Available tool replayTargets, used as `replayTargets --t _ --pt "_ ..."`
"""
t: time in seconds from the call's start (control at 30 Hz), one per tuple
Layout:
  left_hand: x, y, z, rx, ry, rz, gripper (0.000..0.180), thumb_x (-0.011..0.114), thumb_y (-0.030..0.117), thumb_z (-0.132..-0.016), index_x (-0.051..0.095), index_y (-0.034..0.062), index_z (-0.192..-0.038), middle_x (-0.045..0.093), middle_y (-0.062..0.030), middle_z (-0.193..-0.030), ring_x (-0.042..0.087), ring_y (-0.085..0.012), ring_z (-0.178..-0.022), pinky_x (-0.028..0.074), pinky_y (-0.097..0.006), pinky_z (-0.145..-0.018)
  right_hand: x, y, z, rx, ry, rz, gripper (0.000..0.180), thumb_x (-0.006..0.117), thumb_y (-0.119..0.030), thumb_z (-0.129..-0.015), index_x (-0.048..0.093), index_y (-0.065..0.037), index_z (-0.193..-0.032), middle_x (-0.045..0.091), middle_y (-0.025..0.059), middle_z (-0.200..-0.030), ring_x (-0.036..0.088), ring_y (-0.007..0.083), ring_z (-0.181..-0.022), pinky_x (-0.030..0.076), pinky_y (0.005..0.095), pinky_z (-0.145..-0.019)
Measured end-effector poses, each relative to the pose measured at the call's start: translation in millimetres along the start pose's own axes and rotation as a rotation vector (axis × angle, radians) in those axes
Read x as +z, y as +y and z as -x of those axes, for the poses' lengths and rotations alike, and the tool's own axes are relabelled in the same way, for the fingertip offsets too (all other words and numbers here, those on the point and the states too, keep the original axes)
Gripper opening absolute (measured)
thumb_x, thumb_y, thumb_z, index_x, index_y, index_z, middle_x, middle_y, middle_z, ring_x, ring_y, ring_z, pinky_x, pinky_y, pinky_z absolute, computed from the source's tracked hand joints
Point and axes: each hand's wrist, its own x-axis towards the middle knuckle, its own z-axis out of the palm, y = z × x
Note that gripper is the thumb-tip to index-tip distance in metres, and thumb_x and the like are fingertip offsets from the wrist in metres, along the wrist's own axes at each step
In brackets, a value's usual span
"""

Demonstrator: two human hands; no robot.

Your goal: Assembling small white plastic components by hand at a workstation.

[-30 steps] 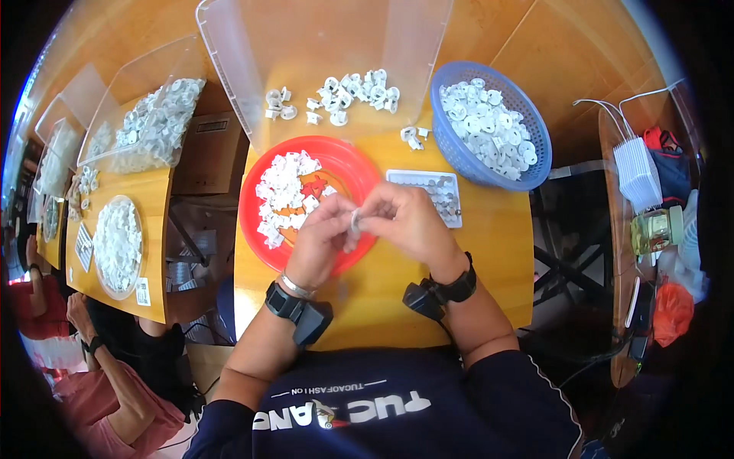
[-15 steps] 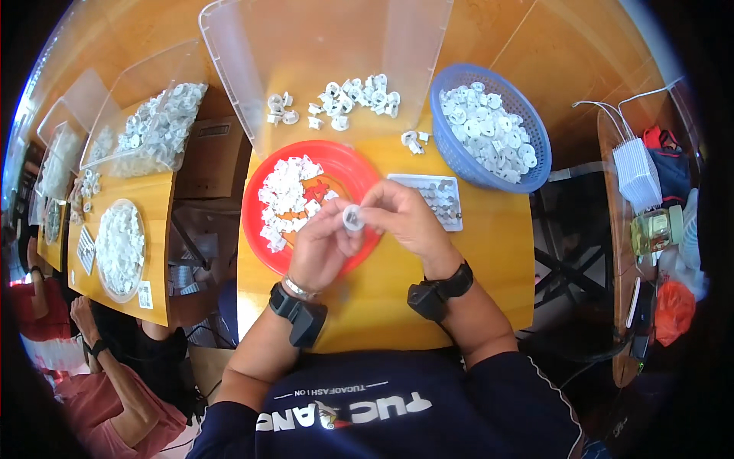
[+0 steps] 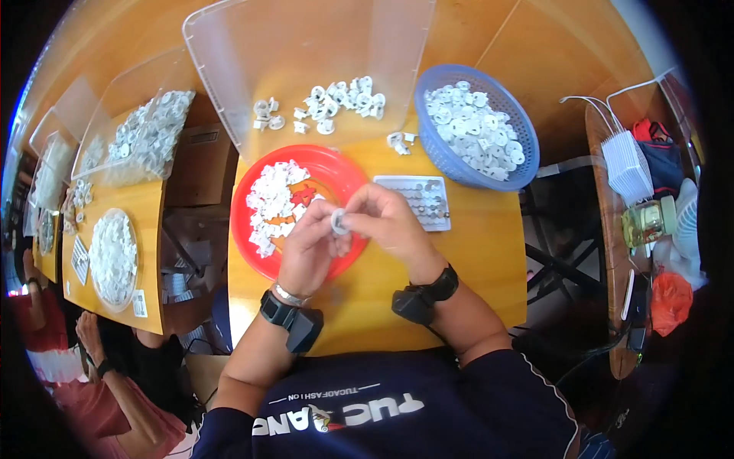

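Both hands meet above the near rim of the red plate (image 3: 336, 164), which sits on the worktop (image 3: 474, 252). The left hand (image 3: 310, 249) and right hand (image 3: 386, 222) are each closed in a fingertip pinch on one small white ring-shaped part (image 3: 339, 222), apparently mid-assembly. By my judgement, the next move calls for firm, aligned pressure, then a free hand for the white pieces (image 3: 271, 203) on the plate.

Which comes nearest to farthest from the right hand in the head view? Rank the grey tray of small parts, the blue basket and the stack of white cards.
From the right hand:
1. Grey tray, just beyond it.
2. Blue basket, farther back, right.
3. Stack of white cards, on the side table, far right.
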Motion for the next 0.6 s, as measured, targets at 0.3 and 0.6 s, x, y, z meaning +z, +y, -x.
replayTargets --t 0.3,0.6 --pt "-12.5 2.5 -2.2 0.036 -0.026 0.108 0.013 0.053 0.018 -0.093 0.051 0.0072 -0.100 0.060 -0.0069 -0.082 0.057 -0.0163 -0.069 0.045 -0.025 -0.063 -31.4 -28.5 21.8 -0.219 0.262 0.709 0.011 0.064 -0.013 -0.084 0.064 -0.003 -0.088 0.065 0.0088 -0.083 0.062 0.0191 -0.072 0.048 0.0311 -0.065" --pt "-11.0 5.3 -2.1 0.074 -0.017 0.175 0.015 0.053 0.020 -0.092 0.051 0.0084 -0.101 0.059 -0.0083 -0.081 0.059 -0.0216 -0.075 0.046 -0.030 -0.058 -70.5 -17.3 27.5 -0.288 0.594 1.505 0.011 0.060 -0.014 -0.084 0.065 -0.005 -0.087 0.060 0.0120 -0.087 0.059 0.0321 -0.082 0.048 0.0417 -0.072"
